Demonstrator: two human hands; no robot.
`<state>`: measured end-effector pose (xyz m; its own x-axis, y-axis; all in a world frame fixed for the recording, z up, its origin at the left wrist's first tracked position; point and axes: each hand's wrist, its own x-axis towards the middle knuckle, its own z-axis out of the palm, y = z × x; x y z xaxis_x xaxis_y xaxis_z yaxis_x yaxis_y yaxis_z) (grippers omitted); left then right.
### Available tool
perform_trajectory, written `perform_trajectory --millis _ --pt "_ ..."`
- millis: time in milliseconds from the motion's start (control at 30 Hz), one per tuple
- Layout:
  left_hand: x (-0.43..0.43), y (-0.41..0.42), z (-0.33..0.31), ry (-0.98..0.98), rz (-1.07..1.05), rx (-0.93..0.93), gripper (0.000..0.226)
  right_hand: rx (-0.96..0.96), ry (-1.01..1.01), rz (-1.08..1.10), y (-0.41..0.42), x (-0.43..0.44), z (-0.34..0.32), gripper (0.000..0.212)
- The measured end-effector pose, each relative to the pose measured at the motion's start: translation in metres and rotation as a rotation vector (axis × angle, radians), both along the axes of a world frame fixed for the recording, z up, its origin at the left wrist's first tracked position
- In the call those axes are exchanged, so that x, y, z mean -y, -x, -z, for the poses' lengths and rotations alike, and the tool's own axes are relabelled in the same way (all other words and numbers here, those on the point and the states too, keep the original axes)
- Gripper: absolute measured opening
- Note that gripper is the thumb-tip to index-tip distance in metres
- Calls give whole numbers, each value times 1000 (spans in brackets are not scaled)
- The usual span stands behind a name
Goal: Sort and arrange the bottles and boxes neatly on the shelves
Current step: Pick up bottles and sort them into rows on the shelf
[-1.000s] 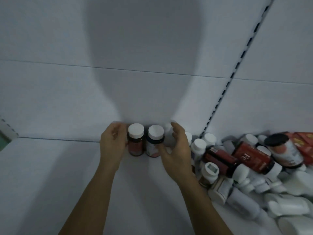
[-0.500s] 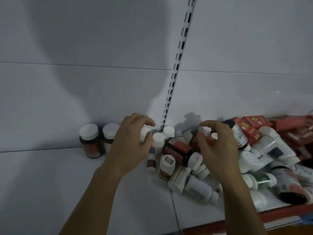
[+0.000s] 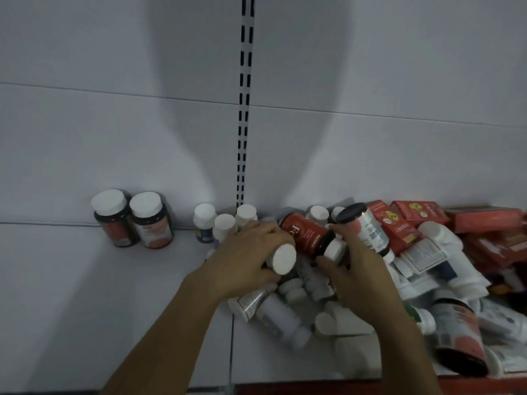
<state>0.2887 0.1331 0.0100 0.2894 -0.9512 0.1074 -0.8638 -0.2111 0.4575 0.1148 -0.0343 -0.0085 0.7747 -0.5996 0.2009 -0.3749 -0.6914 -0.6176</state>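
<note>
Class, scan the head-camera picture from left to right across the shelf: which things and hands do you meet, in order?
Two dark bottles → three small white bottles → left hand gripping a white-capped bottle → red bottle → right hand holding its cap end → red boxes.

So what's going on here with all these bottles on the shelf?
A person is sorting a jumbled pile of bottles and red cardboard boxes on a white shelf. The left hand grips a white-capped bottle, and the right hand grips the cap end of a dark bottle with a red label lying on the pile. At the left, two dark white-capped bottles already stand side by side against the back wall.
</note>
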Motion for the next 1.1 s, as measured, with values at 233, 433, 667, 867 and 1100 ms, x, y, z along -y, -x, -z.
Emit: perform_trajectory --millis 233,433,667,867,1100 --pt "-50 -21 -34 603 -323 -580 48 573 -319 200 -19 -11 -15 26" --pt "-142 -45 -43 672 -496 -527 47 817 -714 176 -60 -64 -34 28" --pt "-227 -81 -9 502 -716 -463 40 398 -312 -162 -129 -148 -33 41" --pt "-233 -105 27 471 -862 -439 45 175 -62 -253 -169 -202 -8 49" --pt "-231 -110 19 464 -757 -436 66 233 -333 -272 -161 -208 8 58"
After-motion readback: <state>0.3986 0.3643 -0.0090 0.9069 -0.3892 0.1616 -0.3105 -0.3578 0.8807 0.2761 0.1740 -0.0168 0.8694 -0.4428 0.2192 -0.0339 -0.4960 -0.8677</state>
